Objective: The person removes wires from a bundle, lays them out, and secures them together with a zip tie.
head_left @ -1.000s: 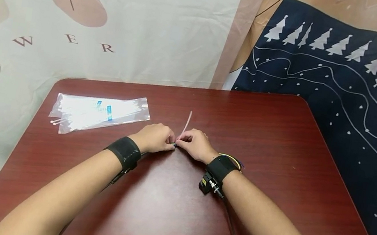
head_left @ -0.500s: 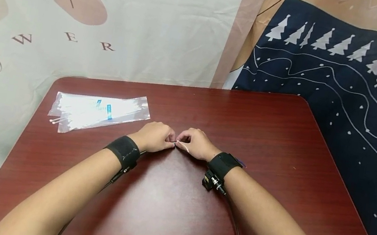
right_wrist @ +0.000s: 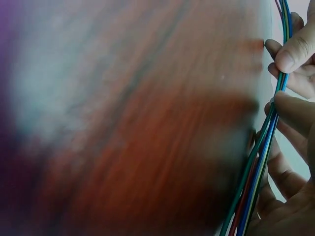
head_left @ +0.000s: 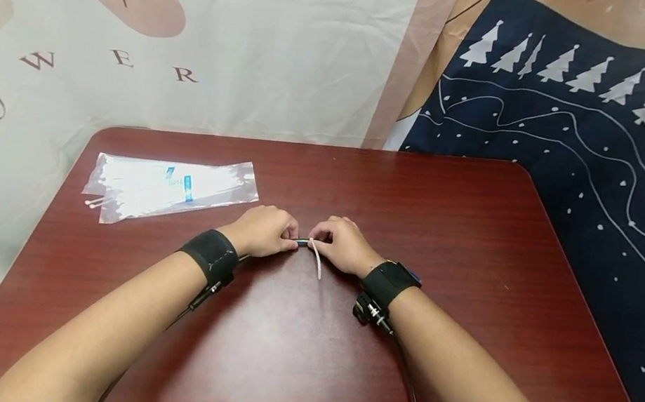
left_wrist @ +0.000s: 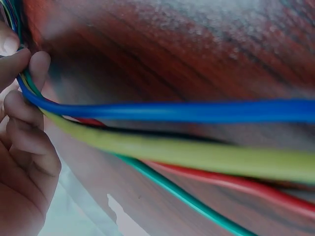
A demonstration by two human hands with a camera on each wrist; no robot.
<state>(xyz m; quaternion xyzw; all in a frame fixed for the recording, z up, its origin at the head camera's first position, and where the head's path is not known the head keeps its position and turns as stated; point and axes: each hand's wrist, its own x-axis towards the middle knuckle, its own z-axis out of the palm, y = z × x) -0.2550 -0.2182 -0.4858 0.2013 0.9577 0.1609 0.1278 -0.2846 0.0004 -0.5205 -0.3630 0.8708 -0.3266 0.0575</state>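
Observation:
Several thin coloured wires run in a bundle [head_left: 303, 243] between the two hands, over the table. My left hand [head_left: 266, 231] pinches the bundle between thumb and fingers. Just to its right, the thumb and forefinger of my right hand [head_left: 343, 246] pinch the bundle at a white cable tie [head_left: 317, 262], whose tail hangs toward me. Close up in the left wrist view, a blue wire [left_wrist: 172, 113], a yellow wire [left_wrist: 197, 153], a red wire [left_wrist: 231, 183] and a green wire [left_wrist: 187, 197] spread out from the left hand. The tie's head is mostly hidden by the right fingertips.
Clear plastic bags of white cable ties [head_left: 170, 190] lie at the back left of the dark red table [head_left: 454, 216]. Printed cloths hang behind the table and along its right side. Black camera straps and cables run from both wrists.
The cable tie's tail pointed away from me, then lay across the right hand, and now hangs toward me. The hands have drawn slightly apart, showing a short stretch of wires between them.

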